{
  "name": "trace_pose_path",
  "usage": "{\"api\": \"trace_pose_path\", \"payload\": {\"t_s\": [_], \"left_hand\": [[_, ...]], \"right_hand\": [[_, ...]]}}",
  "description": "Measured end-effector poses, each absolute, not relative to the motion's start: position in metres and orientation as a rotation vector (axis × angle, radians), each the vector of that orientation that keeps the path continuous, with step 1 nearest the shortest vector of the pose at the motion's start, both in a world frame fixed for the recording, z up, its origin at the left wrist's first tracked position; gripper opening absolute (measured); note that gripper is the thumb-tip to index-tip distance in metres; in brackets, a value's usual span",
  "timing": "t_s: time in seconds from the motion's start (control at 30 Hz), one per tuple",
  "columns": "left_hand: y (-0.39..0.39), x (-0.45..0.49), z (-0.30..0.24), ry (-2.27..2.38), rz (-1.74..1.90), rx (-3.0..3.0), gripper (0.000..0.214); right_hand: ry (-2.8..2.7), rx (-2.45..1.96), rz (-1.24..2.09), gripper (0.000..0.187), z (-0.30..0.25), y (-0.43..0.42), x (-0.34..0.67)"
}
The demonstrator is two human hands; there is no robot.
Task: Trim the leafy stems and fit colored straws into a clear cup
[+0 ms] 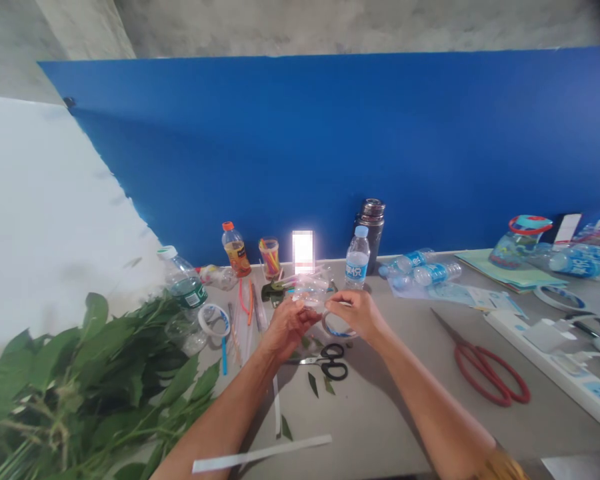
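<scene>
Both my hands are raised over the middle of the grey table (390, 400). My left hand (287, 327) is closed on the lower side of a clear cut plastic bottle piece (311, 291). My right hand (357, 312) pinches at the same piece and holds a roll of tape (336, 328) under its fingers. Black-handled scissors (330, 360) lie on the table just below my hands, with a few loose green leaves beside them.
A heap of leafy branches (80, 380) fills the left front. Water bottles (357, 265), an orange drink bottle (236, 249), a cup of straws (270, 257) and a dark flask (373, 224) stand along the blue wall. Red scissors (485, 370) and a power strip (555, 363) lie right. A white strip (260, 455) lies near.
</scene>
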State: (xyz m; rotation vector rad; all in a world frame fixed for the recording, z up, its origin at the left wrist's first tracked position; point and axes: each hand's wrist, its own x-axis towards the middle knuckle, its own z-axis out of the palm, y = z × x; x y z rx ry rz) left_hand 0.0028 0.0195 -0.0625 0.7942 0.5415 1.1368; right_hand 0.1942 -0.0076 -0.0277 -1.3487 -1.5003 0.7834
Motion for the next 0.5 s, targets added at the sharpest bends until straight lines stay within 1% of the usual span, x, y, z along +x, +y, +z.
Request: {"api": "trace_pose_path", "payload": {"t_s": [0.1,0.2,0.33,0.4,0.5], "left_hand": [[0.019,0.0,-0.064,0.498,1.041,0.801,0.041],[0.019,-0.001,-0.061,0.453,0.952,0.801,0.045],[0.015,-0.001,-0.052,0.445,0.908,0.831,0.039],[0.014,0.0,-0.048,0.473,0.892,0.846,0.038],[0.013,0.001,-0.045,0.505,0.875,0.844,0.037]], "right_hand": [[-1.462,-1.359,0.819,0.027,-0.028,-0.007,0.196],[-1.405,-1.308,0.989,0.03,-0.029,-0.006,0.2],[-1.443,-1.03,1.325,0.056,-0.033,-0.006,0.202],[-1.485,-0.932,1.338,0.061,-0.033,-0.006,0.202],[-1.506,-0.909,1.278,0.062,-0.032,-0.008,0.2]]}}
